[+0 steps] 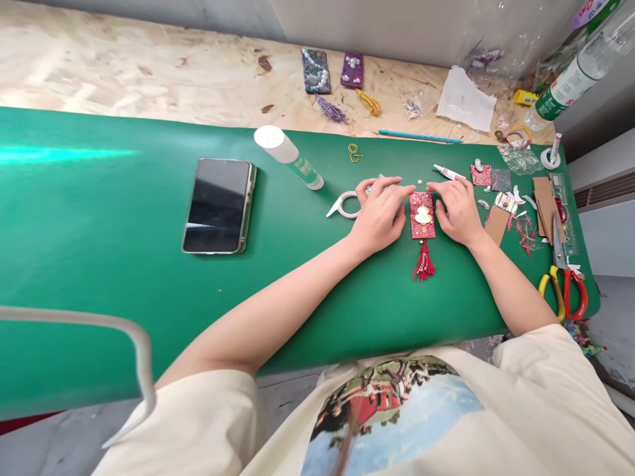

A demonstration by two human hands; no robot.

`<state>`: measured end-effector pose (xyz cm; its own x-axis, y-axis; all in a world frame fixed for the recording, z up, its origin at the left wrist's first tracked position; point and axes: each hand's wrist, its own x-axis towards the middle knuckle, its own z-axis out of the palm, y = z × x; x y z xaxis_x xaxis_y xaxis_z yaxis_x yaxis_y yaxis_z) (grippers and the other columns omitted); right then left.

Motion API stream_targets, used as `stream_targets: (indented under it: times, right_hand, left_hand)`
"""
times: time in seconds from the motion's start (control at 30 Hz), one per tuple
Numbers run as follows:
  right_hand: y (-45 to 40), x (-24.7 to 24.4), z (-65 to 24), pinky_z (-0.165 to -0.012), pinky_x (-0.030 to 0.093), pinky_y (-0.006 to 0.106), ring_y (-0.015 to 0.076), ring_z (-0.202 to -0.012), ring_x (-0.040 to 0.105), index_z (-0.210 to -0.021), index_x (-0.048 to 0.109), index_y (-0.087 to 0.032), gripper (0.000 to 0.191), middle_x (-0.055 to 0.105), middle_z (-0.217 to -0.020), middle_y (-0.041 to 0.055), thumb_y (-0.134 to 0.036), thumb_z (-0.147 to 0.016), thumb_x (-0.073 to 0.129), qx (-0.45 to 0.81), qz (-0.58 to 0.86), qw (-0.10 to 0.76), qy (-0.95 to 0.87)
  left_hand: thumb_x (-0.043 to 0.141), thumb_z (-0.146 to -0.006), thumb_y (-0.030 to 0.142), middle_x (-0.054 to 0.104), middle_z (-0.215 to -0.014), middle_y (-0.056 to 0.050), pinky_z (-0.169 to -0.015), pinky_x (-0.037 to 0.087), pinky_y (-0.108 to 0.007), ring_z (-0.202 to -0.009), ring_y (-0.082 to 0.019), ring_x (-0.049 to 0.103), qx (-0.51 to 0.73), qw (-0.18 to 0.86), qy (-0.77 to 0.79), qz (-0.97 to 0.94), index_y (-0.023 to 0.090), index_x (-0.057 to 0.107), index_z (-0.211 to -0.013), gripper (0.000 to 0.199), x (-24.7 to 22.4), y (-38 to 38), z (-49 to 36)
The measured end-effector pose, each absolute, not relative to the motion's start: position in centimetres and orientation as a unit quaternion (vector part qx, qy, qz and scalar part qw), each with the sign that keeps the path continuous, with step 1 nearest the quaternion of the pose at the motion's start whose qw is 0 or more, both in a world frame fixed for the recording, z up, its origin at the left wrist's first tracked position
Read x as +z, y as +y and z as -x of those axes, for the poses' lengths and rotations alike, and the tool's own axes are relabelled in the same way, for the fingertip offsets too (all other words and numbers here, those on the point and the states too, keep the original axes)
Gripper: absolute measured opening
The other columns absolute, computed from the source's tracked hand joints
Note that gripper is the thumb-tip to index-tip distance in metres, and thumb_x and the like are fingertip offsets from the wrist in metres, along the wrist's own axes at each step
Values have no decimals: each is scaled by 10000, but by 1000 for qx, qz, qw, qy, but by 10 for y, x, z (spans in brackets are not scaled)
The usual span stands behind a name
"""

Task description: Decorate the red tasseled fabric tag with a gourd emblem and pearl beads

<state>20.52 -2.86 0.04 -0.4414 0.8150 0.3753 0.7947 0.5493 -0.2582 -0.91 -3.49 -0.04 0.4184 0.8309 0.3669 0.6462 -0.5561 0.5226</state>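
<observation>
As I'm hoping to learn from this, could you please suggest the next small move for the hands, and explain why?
I would perhaps pick up the small white piece with the right hand: it lies apart on the green mat, just beyond the top edge of the red ornamented panel, close to that hand's fingertips.

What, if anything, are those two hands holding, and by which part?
It cannot be told: the left hand and right hand are close to the top corners of the red tasseled patch, but whether either grips it is unclear.
</observation>
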Motion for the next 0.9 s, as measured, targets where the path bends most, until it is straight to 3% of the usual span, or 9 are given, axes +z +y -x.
stream_targets:
  times: [0.9]
  right_hand:
    - [-35, 4, -209, -1112, 389, 482, 223, -1032, 665, -1301, 539, -198, 390, 765, -1117, 59, -138, -931, 431, 42, 445, 265, -855]
  left_hand:
    - [407, -889, 100, 719, -1207, -120, -1071, 337, -540, -1296, -299, 569, 292, 174, 416, -844, 211, 550, -1290, 440, -2, -45, 19]
